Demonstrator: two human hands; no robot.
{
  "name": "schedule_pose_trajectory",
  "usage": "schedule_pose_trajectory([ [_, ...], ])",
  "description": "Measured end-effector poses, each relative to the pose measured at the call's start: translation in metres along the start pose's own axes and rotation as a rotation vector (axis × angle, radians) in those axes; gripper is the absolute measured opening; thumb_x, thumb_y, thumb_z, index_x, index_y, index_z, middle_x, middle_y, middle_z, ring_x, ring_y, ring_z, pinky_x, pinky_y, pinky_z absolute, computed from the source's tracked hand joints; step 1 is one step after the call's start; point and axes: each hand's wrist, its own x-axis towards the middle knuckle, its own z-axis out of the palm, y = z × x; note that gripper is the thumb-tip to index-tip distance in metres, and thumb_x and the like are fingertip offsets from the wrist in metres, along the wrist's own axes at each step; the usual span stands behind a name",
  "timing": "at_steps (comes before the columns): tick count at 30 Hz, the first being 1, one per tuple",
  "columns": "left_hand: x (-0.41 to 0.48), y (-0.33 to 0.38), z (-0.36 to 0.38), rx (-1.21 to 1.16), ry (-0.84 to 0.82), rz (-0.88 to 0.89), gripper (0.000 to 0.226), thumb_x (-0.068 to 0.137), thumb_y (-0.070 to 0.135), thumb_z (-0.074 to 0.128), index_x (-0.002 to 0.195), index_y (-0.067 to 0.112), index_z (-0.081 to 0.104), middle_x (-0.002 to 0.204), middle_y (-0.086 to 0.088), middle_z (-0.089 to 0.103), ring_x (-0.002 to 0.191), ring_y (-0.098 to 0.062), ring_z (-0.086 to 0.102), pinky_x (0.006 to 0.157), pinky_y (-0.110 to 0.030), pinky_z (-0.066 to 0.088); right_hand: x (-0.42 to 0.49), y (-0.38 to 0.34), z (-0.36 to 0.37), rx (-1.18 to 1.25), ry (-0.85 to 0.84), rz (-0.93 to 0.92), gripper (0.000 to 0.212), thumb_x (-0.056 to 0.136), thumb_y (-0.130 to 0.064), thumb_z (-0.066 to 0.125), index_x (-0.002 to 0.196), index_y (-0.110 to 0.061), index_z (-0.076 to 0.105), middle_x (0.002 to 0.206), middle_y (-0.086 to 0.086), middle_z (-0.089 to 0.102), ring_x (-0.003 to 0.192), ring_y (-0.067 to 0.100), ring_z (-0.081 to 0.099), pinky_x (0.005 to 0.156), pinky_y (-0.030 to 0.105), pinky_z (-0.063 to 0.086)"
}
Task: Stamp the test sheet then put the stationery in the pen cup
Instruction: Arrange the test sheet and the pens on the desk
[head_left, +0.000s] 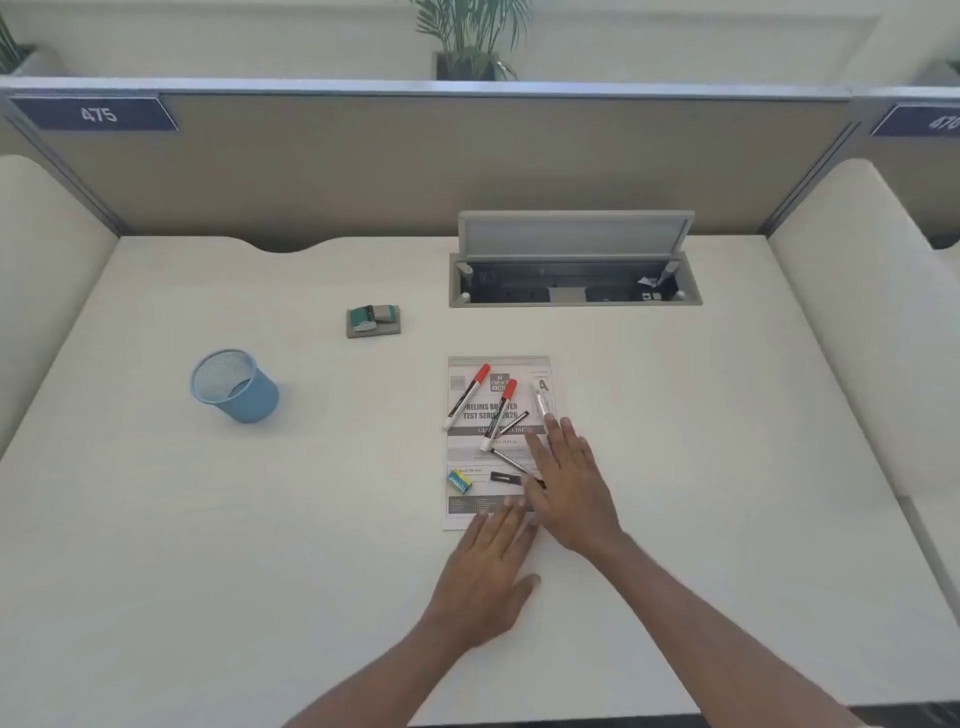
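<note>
The test sheet (467, 462) lies flat in the middle of the desk. On it rest two red-capped markers (466, 397) (498, 414), thin black pens (511, 423), a clear pen (541, 401), a small black clip (506, 478) and a blue-yellow eraser (460, 481). A green stamp on its grey pad (373, 320) sits beyond the sheet to the left. The blue mesh pen cup (234, 384) stands tilted-looking at far left. My left hand (485, 571) lies flat, fingertips on the sheet's bottom edge. My right hand (569, 483) is spread over the sheet's right side, holding nothing.
An open cable hatch (574, 283) with a raised lid is set into the desk at the back right. A grey partition (415, 166) closes off the far edge, with curved white side panels left and right.
</note>
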Motion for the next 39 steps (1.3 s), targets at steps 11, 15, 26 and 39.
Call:
schedule_pose_trajectory([
  [11, -0.006, 0.001, 0.021, -0.078, -0.08, -0.069, 0.105, 0.1, 0.087, 0.031, 0.175, 0.018, 0.005, 0.184, -0.004, 0.001, 0.171, -0.025, -0.003, 0.135, -0.051, 0.003, 0.06, -0.017, 0.02, -0.107, -0.079, -0.003, 0.1, 0.094, -0.089, 0.028, 0.17, -0.031, -0.002, 0.178, 0.005, -0.015, 0.164, 0.03, -0.019, 0.134, 0.052, 0.004],
  [15, -0.006, 0.001, 0.029, -0.102, -0.101, -0.08, 0.11, 0.097, 0.091, 0.029, 0.175, 0.018, 0.004, 0.184, -0.002, -0.003, 0.171, -0.026, -0.007, 0.135, -0.05, -0.002, 0.062, -0.038, 0.031, -0.073, -0.064, -0.036, 0.102, 0.093, -0.09, 0.026, 0.171, -0.028, 0.001, 0.179, 0.005, -0.014, 0.165, 0.029, -0.018, 0.134, 0.052, 0.005],
  [26, -0.005, -0.003, 0.032, -0.105, 0.008, -0.038, 0.094, 0.105, 0.077, 0.039, 0.173, 0.014, 0.022, 0.183, -0.005, 0.014, 0.171, -0.027, 0.011, 0.134, -0.051, 0.014, 0.065, -0.047, 0.021, 0.183, 0.036, -0.014, 0.071, 0.111, -0.061, 0.02, 0.171, -0.028, 0.005, 0.18, -0.002, -0.004, 0.165, 0.018, -0.014, 0.134, 0.049, -0.009],
  [39, 0.117, -0.053, 0.005, 0.111, 0.056, -0.064, 0.075, 0.109, 0.065, 0.038, 0.171, 0.024, 0.031, 0.182, -0.01, 0.016, 0.17, -0.031, 0.012, 0.133, -0.067, 0.021, 0.026, 0.061, 0.023, 0.057, 0.014, 0.036, 0.057, 0.112, -0.025, 0.022, 0.17, -0.022, 0.02, 0.178, -0.01, 0.011, 0.166, 0.018, -0.001, 0.135, 0.046, 0.006],
])
